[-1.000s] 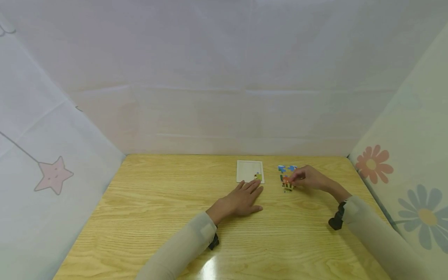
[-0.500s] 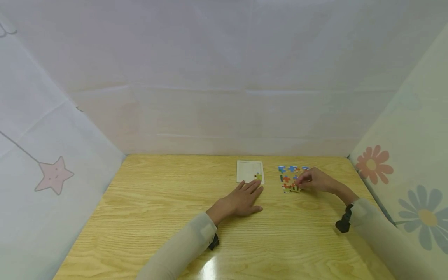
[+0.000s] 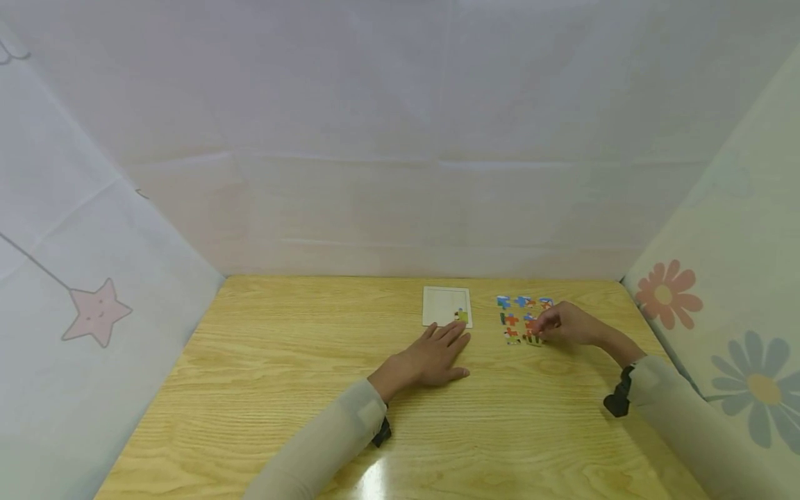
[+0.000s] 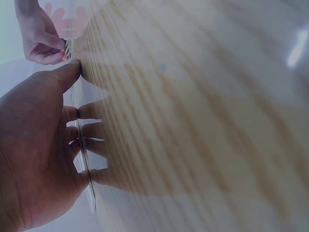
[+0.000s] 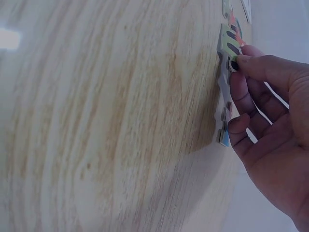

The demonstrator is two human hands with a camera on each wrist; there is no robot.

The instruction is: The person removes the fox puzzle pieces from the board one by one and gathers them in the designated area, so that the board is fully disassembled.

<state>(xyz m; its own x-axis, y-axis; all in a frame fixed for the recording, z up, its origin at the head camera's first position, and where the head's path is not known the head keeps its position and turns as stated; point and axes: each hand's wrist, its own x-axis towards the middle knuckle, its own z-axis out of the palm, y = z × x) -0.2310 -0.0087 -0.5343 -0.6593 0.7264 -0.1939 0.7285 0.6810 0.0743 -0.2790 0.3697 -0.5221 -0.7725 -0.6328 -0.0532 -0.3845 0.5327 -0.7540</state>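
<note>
My left hand (image 3: 431, 357) lies with its fingers spread, fingertips at the near edge of a shallow square puzzle tray (image 3: 442, 303). One green puzzle piece (image 3: 462, 315) sits in the tray's near right corner. To the right, my right hand (image 3: 569, 323) pinches a green jigsaw piece with dark stripes (image 5: 230, 42) between thumb and fingers, low over the table. The piece's knob is at the fingertips in the right wrist view. Around it lie loose puzzle pieces, among them a blue one (image 3: 503, 301) and a red one (image 3: 511, 319); the hand hides part of the group.
The wooden table (image 3: 300, 333) extends left and in front of the hands. A pale cloth wall (image 3: 400, 208) stands along its back edge, with printed cloth sides (image 3: 737, 312) at left and right.
My right hand has moved right and slightly nearer with the striped jigsaw piece, uncovering more loose pieces. The left hand and the tray have stayed in place.
</note>
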